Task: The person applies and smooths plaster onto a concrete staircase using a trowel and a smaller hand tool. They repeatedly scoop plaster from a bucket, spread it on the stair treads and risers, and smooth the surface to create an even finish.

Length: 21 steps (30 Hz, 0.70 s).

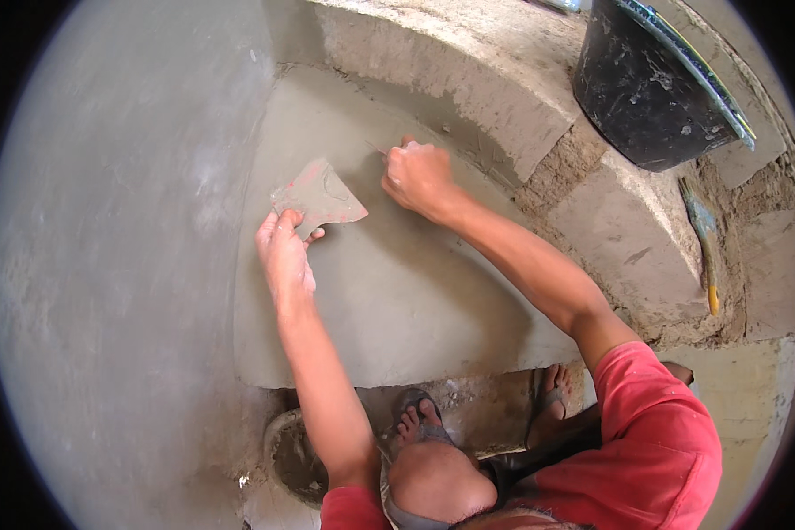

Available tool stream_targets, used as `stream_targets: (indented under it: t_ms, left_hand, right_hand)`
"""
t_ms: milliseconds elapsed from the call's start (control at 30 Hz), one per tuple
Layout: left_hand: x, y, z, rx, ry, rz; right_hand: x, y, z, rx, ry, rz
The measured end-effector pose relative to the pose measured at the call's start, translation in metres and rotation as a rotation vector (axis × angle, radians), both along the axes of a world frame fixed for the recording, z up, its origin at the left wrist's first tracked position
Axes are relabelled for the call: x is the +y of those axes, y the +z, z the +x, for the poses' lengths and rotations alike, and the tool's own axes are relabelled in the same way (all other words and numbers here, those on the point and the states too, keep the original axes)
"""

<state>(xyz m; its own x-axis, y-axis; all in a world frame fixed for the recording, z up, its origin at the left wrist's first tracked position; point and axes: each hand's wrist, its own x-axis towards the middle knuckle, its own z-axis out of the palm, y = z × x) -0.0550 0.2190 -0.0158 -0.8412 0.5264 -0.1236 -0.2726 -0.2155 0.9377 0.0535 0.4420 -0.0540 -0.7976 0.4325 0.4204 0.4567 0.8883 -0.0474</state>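
Note:
My left hand (284, 252) grips the lower edge of a flat, roughly triangular plate (331, 196) smeared with grey mortar, with pink-red patches at its edges. The plate is held above a smooth, grey plastered slab (371, 305). To its right, my right hand (420, 179) is closed in a fist low over the far part of the slab. A thin reddish tip (382, 152) pokes out to the left of that fist; the rest of what it holds is hidden by my fingers.
A curved, rough mortar ledge (450, 66) borders the slab at the far right. On it stand a black bucket (649, 106) and a paintbrush (703, 243). A grey wall (124, 238) rises at left. Below the slab sits a mortar-caked bucket (276, 450), near my sandalled foot (412, 420).

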Motion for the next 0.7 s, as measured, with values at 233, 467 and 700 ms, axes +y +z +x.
stream_targets:
  t_ms: [233, 467, 700]
  left_hand:
    - [-0.003, -0.003, 0.007, -0.007, 0.004, -0.028]
    - [0.003, -0.005, 0.010, 0.017, 0.035, -0.003]
    - [-0.007, 0.000, 0.009, -0.005, 0.038, -0.018]
  right_hand:
    - [-0.015, 0.009, 0.020, -0.070, -0.050, -0.006]
    - [-0.032, 0.014, 0.061, -0.033, -0.083, -0.095]
    - [-0.022, 0.021, 0.059, -0.096, -0.103, -0.174]
